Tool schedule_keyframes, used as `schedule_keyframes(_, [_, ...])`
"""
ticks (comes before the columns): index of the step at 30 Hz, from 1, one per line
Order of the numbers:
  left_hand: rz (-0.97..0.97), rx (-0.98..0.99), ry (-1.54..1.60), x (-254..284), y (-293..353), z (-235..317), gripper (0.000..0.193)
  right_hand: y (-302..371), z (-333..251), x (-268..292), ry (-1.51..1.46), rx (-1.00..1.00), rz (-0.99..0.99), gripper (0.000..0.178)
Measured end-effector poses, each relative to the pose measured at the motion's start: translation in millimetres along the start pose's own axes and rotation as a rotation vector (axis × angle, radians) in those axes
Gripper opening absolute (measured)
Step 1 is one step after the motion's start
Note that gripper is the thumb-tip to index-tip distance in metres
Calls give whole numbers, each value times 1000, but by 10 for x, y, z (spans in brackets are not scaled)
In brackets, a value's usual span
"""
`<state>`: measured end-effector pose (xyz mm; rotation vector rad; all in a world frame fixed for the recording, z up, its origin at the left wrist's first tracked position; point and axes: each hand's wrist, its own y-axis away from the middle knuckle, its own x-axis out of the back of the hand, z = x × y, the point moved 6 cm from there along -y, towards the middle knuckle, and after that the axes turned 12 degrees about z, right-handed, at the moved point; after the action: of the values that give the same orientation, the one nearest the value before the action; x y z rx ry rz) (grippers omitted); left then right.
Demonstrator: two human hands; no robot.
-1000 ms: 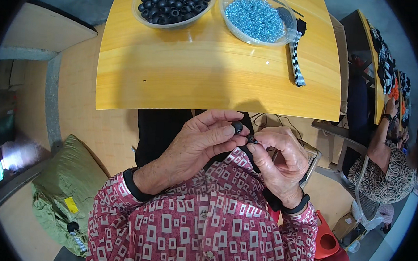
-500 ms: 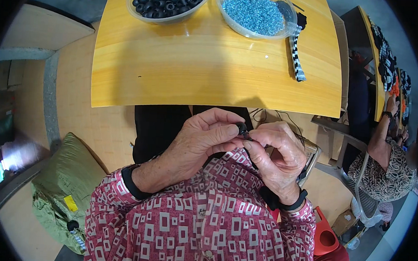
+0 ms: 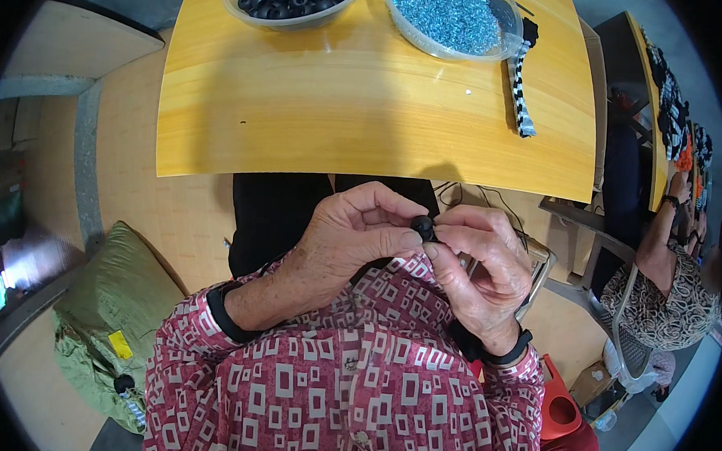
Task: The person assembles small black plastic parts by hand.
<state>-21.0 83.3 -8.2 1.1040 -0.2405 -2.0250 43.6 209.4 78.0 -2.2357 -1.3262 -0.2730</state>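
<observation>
In front of my chest, short of the table's near edge, a small round black piece (image 3: 423, 225) is pinched between my hands. My left hand (image 3: 357, 229) has its thumb and index finger closed on the left side of it. The fingertips of my right hand (image 3: 485, 265) press together against its right side, and they hide part of it. A clear tub (image 3: 306, 20) on the table holds many similar black pieces, round and hollow. Beside it, another clear tub (image 3: 435, 48) is filled with small shiny blue pieces.
A black-and-white checkered strip (image 3: 517, 91) lies on the yellow table (image 3: 300, 132) at the right. Green bag (image 3: 126, 270) on the floor at left; red plastic stool (image 3: 560, 403) at my right. Another person (image 3: 660, 290) works at a farther right table.
The black piece has turned between my fingers and shows more of its rounded side. My right fingertips have shifted slightly around it. The tubs sit slightly higher in view.
</observation>
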Motion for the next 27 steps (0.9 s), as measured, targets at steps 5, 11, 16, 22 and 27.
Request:
schedule_keyframes(5, [9, 112, 124, -7, -10, -44, 27, -2, 29, -6, 0, 5, 20, 15])
schedule_keyframes(11, [-7, 94, 106, 40, -27, -56, 28, -1, 1, -35, 85, 28, -21, 15])
schedule_keyframes(16, [20, 98, 49, 67, -56, -79, 29, 3, -35, -39, 145, 126, -39, 19])
schedule_keyframes(22, [34, 138, 76, 73, -47, -101, 27, 33, -11, -57, 165, 64, -60, 23])
schedule_keyframes(27, [49, 208, 144, 60, -63, -76, 24, 22, 96, -7, 84, -20, -32, 20])
